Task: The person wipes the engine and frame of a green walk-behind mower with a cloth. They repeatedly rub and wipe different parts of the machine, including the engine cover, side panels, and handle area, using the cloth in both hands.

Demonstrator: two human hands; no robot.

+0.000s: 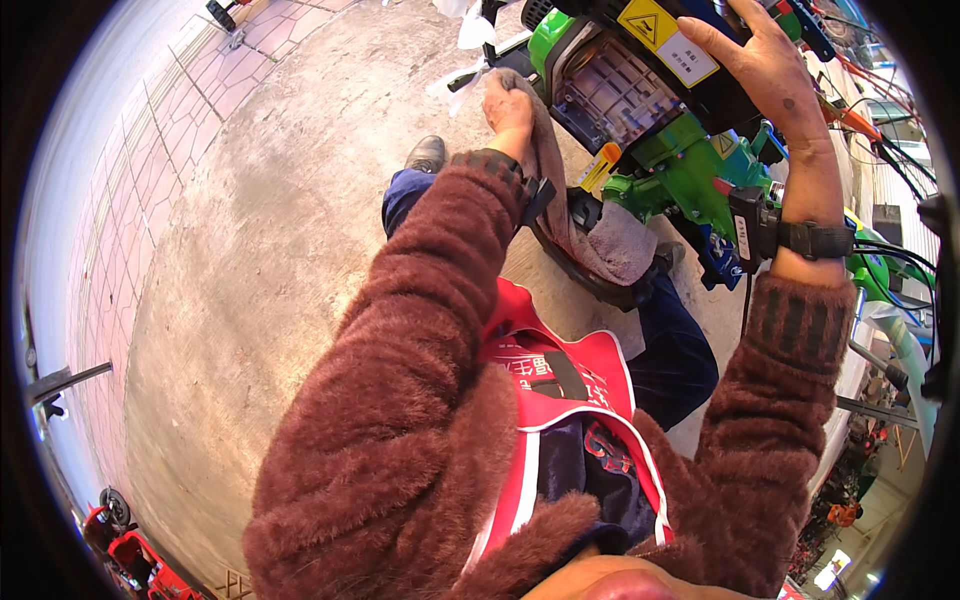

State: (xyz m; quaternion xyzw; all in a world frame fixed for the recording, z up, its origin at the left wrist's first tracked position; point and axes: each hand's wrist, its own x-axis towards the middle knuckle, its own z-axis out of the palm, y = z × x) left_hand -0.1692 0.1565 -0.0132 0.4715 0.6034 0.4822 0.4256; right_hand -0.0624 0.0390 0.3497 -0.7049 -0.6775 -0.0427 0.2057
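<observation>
A green and black engine-driven machine (690, 160) stands in front of me, with a metal grille on its side and a yellow warning label on its black cover. My left hand (508, 105) is closed on a grey-brown cloth (620, 245) at the machine's left side. The cloth hangs from that hand along a curved black part and drapes over its lower end. With fingers spread, my right hand (765, 70) lies against the black cover beside the label; some of its fingertips run out of view at the top.
Concrete floor (230, 330) stretches to the left, bordered by pink paving (140, 170). More green machinery (885, 280) with black cables stands at the right. A red machine (140, 555) with a black wheel is at the lower left. White plastic wrap (475, 32) hangs on a part at the top.
</observation>
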